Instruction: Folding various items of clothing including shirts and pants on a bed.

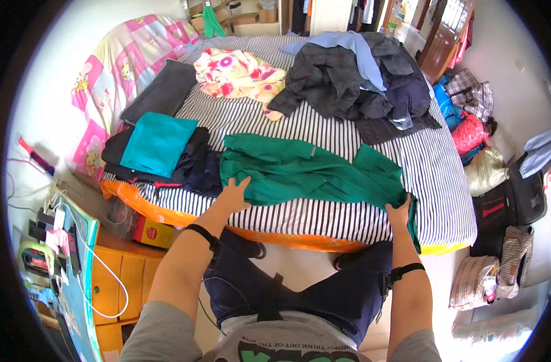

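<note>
A green garment (pixel 287 169) lies stretched from left to right across the near part of the bed, partly folded, with a flap standing out at its far right. My left hand (pixel 234 194) rests on its near left corner, fingers spread apart. At the right end my right hand (pixel 399 212) grips the near edge, where some green cloth hangs down past the bed's side. Left of the garment, a folded teal cloth (pixel 158 143) sits on top of dark folded clothes (pixel 197 158).
The bed wears a striped sheet (pixel 432 187). Farther back lie a dark grey folded cloth (pixel 161 90), a flowered blanket (pixel 239 72) and a heap of dark clothes (pixel 330 75). Bags (pixel 468 130) crowd the right side. An orange drawer cabinet (pixel 121 280) stands at lower left.
</note>
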Demonstrator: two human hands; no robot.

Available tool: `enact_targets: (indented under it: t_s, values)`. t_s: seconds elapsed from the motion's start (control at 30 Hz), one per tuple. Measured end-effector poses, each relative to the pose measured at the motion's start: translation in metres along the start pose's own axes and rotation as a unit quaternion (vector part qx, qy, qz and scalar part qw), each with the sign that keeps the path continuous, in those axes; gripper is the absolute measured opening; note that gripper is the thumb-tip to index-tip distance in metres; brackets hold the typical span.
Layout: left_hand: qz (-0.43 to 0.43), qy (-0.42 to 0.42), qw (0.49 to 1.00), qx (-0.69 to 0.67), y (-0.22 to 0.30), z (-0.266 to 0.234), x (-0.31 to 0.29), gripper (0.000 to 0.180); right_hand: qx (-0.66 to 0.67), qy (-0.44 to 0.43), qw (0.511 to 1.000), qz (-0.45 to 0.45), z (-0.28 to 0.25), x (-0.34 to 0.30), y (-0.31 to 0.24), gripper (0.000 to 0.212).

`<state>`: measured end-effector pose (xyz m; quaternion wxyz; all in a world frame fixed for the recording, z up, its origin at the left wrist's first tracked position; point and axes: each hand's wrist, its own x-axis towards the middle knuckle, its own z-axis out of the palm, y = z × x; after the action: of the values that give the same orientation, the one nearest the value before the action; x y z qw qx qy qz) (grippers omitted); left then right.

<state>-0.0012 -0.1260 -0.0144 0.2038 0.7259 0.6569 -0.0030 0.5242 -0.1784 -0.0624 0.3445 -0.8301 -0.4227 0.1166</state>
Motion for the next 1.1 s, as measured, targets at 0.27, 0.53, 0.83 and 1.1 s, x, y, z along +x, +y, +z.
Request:
enact_targets:
  t_s: [0.27, 0.53, 0.83, 1.1]
  values:
    - [0.065, 0.072, 0.98, 0.177, -0.025, 0.047, 0.009, 0.069, -0.045, -0.163, 0.982, -0.084, 0.023, 0.009, -0.024, 0.109]
    - [0.004, 0.134, 0.961, 0.24, -0.035, 0.045, 0.016, 0.047, -0.078, -0.119, 0.989, -0.026, 0.044, 0.027, -0.005, 0.051]
    - [0.028, 0.251, 0.962, 0.109, -0.038, -0.02, 0.023, 0.009, -0.131, 0.009, 0.972, -0.196, 0.002, 0.071, -0.001, 0.038]
    - [0.029, 0.282, 0.949, 0.136, -0.07, -0.044, 0.002, 0.009, 0.049, 0.129, 0.964, -0.227, -0.029, 0.087, -0.051, 0.051]
